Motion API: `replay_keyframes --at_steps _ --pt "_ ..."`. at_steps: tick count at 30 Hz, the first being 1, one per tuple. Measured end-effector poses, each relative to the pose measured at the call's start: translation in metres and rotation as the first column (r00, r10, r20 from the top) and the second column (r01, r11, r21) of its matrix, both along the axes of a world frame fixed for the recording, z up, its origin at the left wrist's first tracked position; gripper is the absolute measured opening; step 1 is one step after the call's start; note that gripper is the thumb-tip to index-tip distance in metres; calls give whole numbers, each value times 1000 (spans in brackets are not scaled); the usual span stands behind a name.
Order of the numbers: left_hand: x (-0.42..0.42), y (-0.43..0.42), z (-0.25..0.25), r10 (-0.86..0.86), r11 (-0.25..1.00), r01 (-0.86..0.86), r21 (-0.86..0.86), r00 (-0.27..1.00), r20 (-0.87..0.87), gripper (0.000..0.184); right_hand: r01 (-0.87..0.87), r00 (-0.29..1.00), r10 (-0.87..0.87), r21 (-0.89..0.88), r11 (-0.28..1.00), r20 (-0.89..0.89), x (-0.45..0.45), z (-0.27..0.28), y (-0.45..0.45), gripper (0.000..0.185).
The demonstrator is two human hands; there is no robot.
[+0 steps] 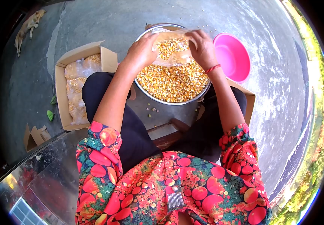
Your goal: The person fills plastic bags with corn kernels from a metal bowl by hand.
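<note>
My left hand [144, 50] is closed on the left edge of a clear plastic bag [173, 49] with yellow corn kernels in it. The right edge of the same bag is in my right hand [203, 48], its fingers bent at the bag's upper corner. A red bangle circles my right wrist. Both hands hold the bag over a round metal basin [144, 91], just above the loose corn kernels [171, 84] that fill it. Whether the bag's mouth is open cannot be made out.
A cardboard box [60, 95] at the left contains several bags of corn [77, 84]. A pink plastic tub [240, 56] stands right of the basin. Another cardboard box [249, 107] shows partly beside my right knee. A dog [27, 28] lies at the far left.
</note>
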State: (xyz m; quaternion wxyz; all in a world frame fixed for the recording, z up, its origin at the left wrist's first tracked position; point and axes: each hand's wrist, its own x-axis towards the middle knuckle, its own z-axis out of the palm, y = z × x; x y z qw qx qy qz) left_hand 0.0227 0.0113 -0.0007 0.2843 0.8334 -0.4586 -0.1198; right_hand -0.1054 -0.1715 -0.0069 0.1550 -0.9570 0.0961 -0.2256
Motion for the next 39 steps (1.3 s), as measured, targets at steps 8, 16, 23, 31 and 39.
replay_keyframes --at_steps 8,16,23,31,39 --pt "1 -2 -5 -19 999 19 30 1000 -10 59 -379 689 435 223 898 -580 -30 -27 49 9" --pt "-1 -3 -2 -79 997 80 -9 995 59 53 143 798 -85 50 988 -597 -54 -12 -22 18" --pt "-6 -7 -5 -92 995 94 -20 994 57 58 -450 890 454 246 859 44 -24 -8 49 30" --pt "-3 -5 -3 -92 992 96 -76 994 59 65 58 877 -68 -36 998 -475 -12 -56 -1 40" --pt "-7 -5 2 -105 994 105 -13 994 13 66 225 794 -209 -43 973 -571 -47 -2 -22 49"
